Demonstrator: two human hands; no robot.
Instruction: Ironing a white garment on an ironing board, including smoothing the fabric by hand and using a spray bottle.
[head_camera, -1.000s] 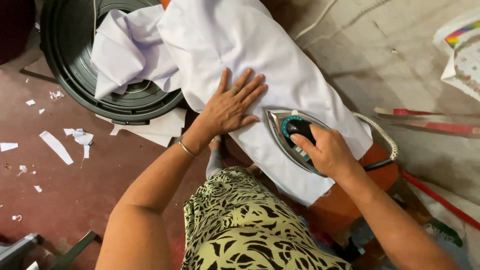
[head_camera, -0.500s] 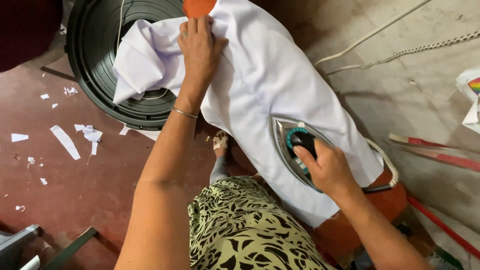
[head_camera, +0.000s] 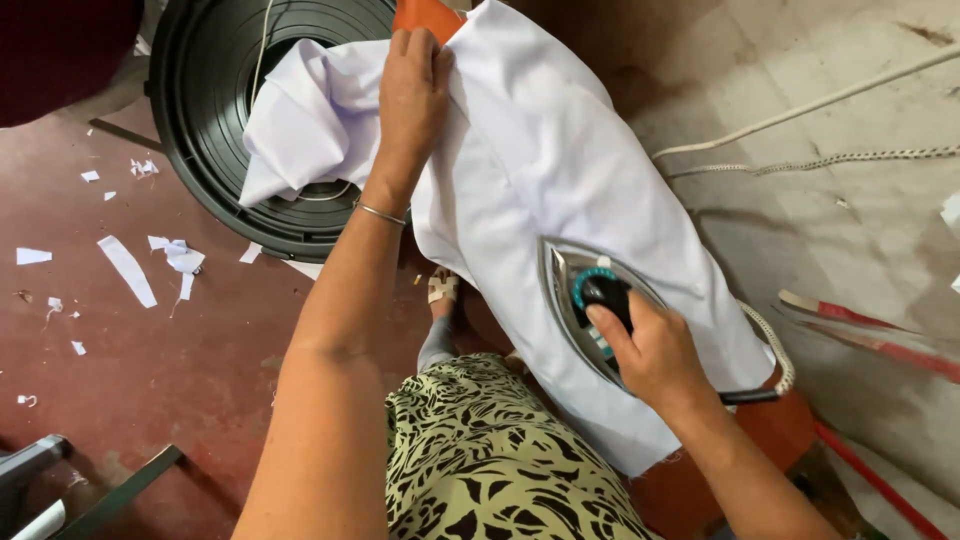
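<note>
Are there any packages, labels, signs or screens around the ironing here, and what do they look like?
None that can be told.
Iron: the right hand grips it on the white cloth; silver plate, teal dial ring, no screen or label showing.
Paper scraps: white, torn, scattered on the red floor at left; blank as far as can be seen.
</note>
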